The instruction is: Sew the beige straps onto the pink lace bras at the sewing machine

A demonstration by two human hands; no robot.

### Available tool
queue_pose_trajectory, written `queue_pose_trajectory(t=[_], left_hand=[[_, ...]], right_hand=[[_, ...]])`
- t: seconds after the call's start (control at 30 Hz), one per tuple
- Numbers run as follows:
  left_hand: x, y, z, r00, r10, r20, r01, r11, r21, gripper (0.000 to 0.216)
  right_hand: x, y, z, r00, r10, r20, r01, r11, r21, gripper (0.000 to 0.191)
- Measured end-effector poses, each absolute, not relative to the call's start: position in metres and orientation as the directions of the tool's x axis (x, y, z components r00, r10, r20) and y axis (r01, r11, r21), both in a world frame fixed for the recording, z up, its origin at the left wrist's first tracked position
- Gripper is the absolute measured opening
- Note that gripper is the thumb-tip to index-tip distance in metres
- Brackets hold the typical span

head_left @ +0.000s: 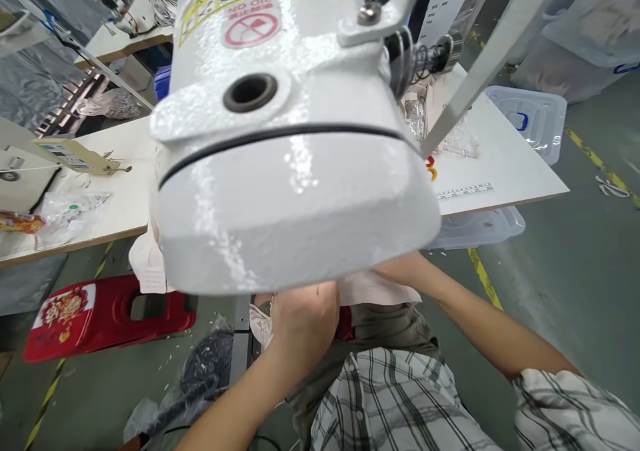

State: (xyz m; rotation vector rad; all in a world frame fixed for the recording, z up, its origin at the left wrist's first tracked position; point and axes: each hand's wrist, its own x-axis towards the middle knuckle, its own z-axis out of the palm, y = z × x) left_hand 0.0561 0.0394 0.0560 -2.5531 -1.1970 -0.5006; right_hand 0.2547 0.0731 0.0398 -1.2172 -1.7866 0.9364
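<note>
The head of a white sewing machine [300, 211] fills the middle of the view and covers the work area beneath it. My left hand [306, 318] is just under its front edge, its back towards me and its fingers out of sight. Pale pink fabric [377, 289] hangs over my lap between the two arms. Of my right hand [400, 268], only the wrist end shows beside this fabric; its fingers are hidden behind the machine. White lace [261, 324] hangs to the left of my left wrist. Whether either hand grips the fabric cannot be seen.
The white table [520, 174] holds a printed ruler [466, 191], scissors with red and yellow handles [431, 168] and plastic bags. A red stool [110, 318] stands on the floor at left. Clear plastic bins [537, 114] are at right. A slanted white bar [493, 61] rises beside the machine.
</note>
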Motion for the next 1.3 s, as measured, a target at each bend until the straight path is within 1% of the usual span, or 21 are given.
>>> queue_pose_trajectory(t=[0.17, 0.27, 0.33, 0.43, 0.5, 0.57, 0.63, 0.67, 0.73, 0.8, 0.83, 0.87, 0.93, 1.0, 1.03, 1.1, 1.17, 1.2, 1.23, 1.27, 1.3], left_hand=[[0.048, 0.041, 0.054, 0.561, 0.699, 0.444, 0.792, -0.61, -0.041, 0.025], [0.042, 0.04, 0.05, 0.53, 0.735, 0.424, 0.794, -0.605, 0.058, 0.024], [0.039, 0.039, 0.047, 0.468, 0.79, 0.395, 0.798, -0.57, 0.194, 0.024], [0.038, 0.038, 0.046, 0.257, 0.918, 0.301, 0.781, -0.381, 0.495, 0.021], [0.036, 0.04, 0.047, 0.159, 0.973, 0.164, 0.702, -0.229, 0.674, 0.025], [0.034, 0.042, 0.05, 0.186, 0.983, 0.006, 0.608, -0.119, 0.785, 0.03], [0.031, 0.042, 0.053, 0.308, 0.942, -0.135, 0.535, -0.055, 0.843, 0.031], [0.03, 0.041, 0.053, 0.386, 0.901, -0.195, 0.494, -0.023, 0.869, 0.031], [0.028, 0.034, 0.053, 0.535, 0.796, -0.283, 0.385, 0.069, 0.921, 0.033], [0.021, 0.025, 0.055, 0.604, 0.732, -0.316, 0.256, 0.197, 0.946, 0.039], [0.016, 0.019, 0.057, 0.599, 0.736, -0.315, 0.2, 0.243, 0.949, 0.041], [0.009, 0.014, 0.06, 0.566, 0.765, -0.308, 0.164, 0.262, 0.951, 0.042], [-0.009, 0.006, 0.069, 0.438, 0.856, -0.274, 0.162, 0.224, 0.961, 0.039], [-0.029, 0.0, 0.079, 0.295, 0.926, -0.237, 0.253, 0.164, 0.954, 0.034], [-0.038, -0.001, 0.083, 0.235, 0.945, -0.226, 0.315, 0.147, 0.938, 0.032], [-0.051, 0.0, 0.086, 0.177, 0.956, -0.234, 0.432, 0.138, 0.891, 0.029], [-0.059, 0.003, 0.079, 0.19, 0.946, -0.262, 0.521, 0.129, 0.844, 0.029], [-0.06, 0.005, 0.072, 0.207, 0.938, -0.277, 0.56, 0.118, 0.82, 0.029], [-0.06, 0.007, 0.063, 0.208, 0.938, -0.279, 0.598, 0.104, 0.795, 0.028], [-0.058, 0.008, 0.053, 0.175, 0.95, -0.26, 0.63, 0.095, 0.771, 0.026], [-0.055, 0.009, 0.042, 0.111, 0.968, -0.224, 0.646, 0.101, 0.756, 0.023]], right_hand=[[0.25, 0.07, 0.039, -0.205, 0.96, 0.193, 0.323, 0.252, -0.912, 0.038], [0.243, 0.067, 0.037, -0.164, 0.971, 0.176, 0.28, 0.217, -0.935, 0.036], [0.243, 0.065, 0.03, -0.129, 0.977, 0.169, 0.267, 0.199, -0.943, 0.038], [0.249, 0.062, 0.016, -0.069, 0.982, 0.174, 0.266, 0.186, -0.946, 0.042], [0.254, 0.056, 0.01, -0.056, 0.987, 0.15, 0.312, 0.16, -0.937, 0.032], [0.257, 0.043, 0.009, -0.085, 0.992, 0.092, 0.369, 0.117, -0.922, 0.021], [0.256, 0.024, 0.013, -0.149, 0.989, 0.013, 0.375, 0.069, -0.925, 0.023], [0.254, 0.012, 0.017, -0.189, 0.982, -0.026, 0.345, 0.041, -0.938, 0.025], [0.246, -0.014, 0.026, -0.295, 0.95, -0.101, 0.23, -0.032, -0.973, 0.028], [0.233, -0.034, 0.034, -0.388, 0.907, -0.163, 0.064, -0.15, -0.987, 0.034], [0.226, -0.041, 0.037, -0.419, 0.888, -0.189, -0.018, -0.216, -0.976, 0.036], [0.217, -0.043, 0.039, -0.443, 0.872, -0.209, -0.083, -0.272, -0.959, 0.039], [0.198, -0.037, 0.036, -0.466, 0.854, -0.232, -0.144, -0.332, -0.932, 0.039], [0.175, -0.019, 0.026, -0.487, 0.845, -0.22, -0.171, -0.339, -0.925, 0.041], [0.163, -0.007, 0.02, -0.503, 0.838, -0.214, -0.202, -0.355, -0.913, 0.046], [0.14, 0.015, 0.007, -0.536, 0.808, -0.245, -0.313, -0.46, -0.831, 0.058], [0.124, 0.029, -0.005, -0.542, 0.776, -0.321, -0.414, -0.58, -0.702, 0.051], [0.12, 0.033, -0.01, -0.52, 0.777, -0.355, -0.447, -0.602, -0.662, 0.045], [0.119, 0.035, -0.014, -0.472, 0.796, -0.378, -0.469, -0.59, -0.657, 0.041], [0.12, 0.034, -0.019, -0.4, 0.831, -0.386, -0.473, -0.548, -0.69, 0.039], [0.123, 0.032, -0.023, -0.32, 0.871, -0.373, -0.449, -0.486, -0.749, 0.038]])
